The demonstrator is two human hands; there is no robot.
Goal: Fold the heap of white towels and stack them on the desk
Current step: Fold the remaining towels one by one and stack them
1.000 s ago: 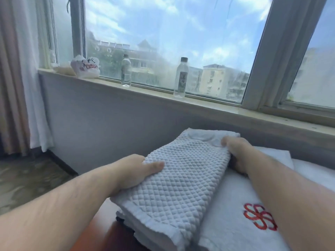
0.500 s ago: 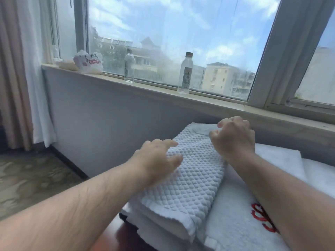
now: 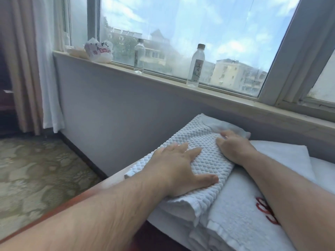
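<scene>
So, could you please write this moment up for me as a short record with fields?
towel in work: white waffle-weave towel, folded, lying on the desk
left hand: left hand pressed flat on the towel's near part
right hand: right hand resting on its far part, fingertips blurred
beside it: smooth white towel with a red emblem
windowsill: capped bottle and second bottle, both upright; printed white bag
</scene>
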